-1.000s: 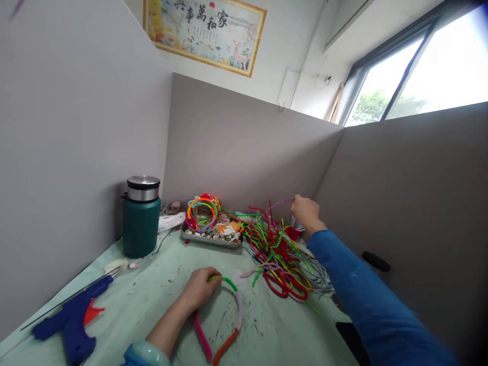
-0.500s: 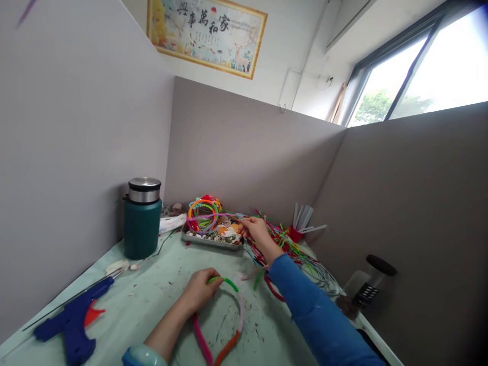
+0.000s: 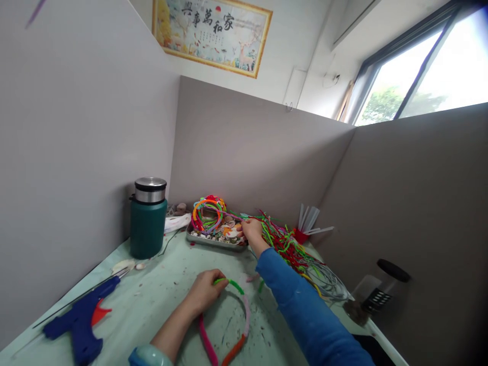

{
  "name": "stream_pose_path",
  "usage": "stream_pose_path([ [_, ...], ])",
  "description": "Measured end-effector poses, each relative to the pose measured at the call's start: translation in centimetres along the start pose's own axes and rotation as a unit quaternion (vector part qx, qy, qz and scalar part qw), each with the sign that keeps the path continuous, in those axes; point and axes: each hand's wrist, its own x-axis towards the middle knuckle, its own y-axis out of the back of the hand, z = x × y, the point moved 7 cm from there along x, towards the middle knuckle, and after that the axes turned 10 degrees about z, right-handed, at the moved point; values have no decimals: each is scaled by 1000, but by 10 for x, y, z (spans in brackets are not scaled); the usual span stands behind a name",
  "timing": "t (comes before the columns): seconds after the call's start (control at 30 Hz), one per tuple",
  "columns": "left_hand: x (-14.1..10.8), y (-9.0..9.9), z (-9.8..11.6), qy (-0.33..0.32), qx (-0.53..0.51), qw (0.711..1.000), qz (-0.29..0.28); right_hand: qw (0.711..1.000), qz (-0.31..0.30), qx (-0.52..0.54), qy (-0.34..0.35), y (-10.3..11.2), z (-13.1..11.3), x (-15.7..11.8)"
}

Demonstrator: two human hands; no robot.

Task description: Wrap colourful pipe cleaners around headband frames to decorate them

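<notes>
My left hand is closed in a pinch on the green end of a headband wrapped in coloured pipe cleaners. Green, pale pink, orange and magenta sections run round its curve, and its lower part leaves the view. Farther back, my right hand is closed at the edge of a heap of loose pipe cleaners. A thin purple pipe cleaner runs leftward from its fingertips, over a metal tray of shells. Several finished-looking colourful bands lie stacked on the tray.
A blue glue gun lies at the left, near a green thermos. White sticks stand in a red holder at the back right. A dark-lidded clear container sits by the right edge. Grey partitions surround the table.
My right hand has shifted a little left and toward the tray, and the purple pipe cleaner has moved with it. My left hand stays on the headband. The view has turned slightly left.
</notes>
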Motion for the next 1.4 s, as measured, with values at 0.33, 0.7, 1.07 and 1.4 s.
stream_pose_path([
  [0.33,1,2,0,20,-69,997,-4,940,-170,265,-133,14,8,-76],
  [0.7,-2,6,-3,106,-218,970,-8,921,-240,284,-120,-4,26,-129],
  [1.07,1,12,6,71,-324,943,-6,905,-236,325,-138,-13,32,-134],
  [1.4,-8,8,22,104,-392,911,-70,870,-312,345,-163,-11,30,-136],
])
